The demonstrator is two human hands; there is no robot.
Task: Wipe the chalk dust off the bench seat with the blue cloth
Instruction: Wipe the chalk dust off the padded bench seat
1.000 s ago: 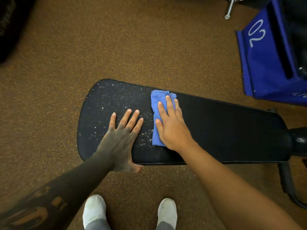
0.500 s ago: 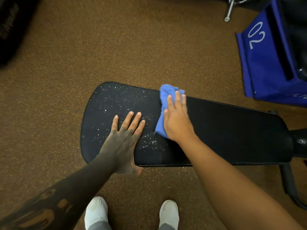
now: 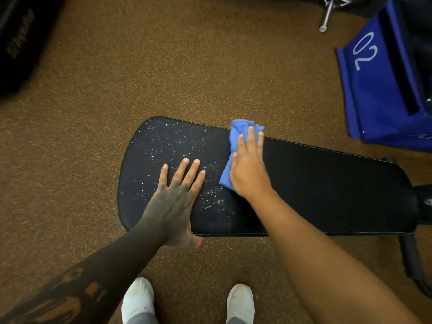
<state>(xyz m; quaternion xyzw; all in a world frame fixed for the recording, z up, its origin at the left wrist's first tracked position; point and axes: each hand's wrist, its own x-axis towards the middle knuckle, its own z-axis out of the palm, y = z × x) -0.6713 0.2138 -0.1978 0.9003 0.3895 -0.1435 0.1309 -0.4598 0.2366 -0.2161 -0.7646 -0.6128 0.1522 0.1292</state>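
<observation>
A black bench seat (image 3: 327,188) lies across the middle of the view, its rounded end to the left. White chalk dust (image 3: 163,146) speckles that left part; the right part looks dark and clean. My right hand (image 3: 247,169) presses flat on the blue cloth (image 3: 236,134), which is bunched up at the seat's far edge and pokes out beyond my fingertips and beside my palm. My left hand (image 3: 177,197) rests flat on the dusty area with fingers spread, its thumb over the near edge, holding nothing.
Speckled brown floor (image 3: 187,66) surrounds the bench. A blue box marked 02 (image 3: 374,85) stands at the right back. A metal leg (image 3: 326,15) shows at the top, a dark object (image 3: 18,38) at the top left. The bench frame (image 3: 416,265) runs down at right. My white shoes (image 3: 138,300) are below.
My right hand has slid the cloth away from me across the seat to its far edge, bunching it up. My left hand has stayed in place.
</observation>
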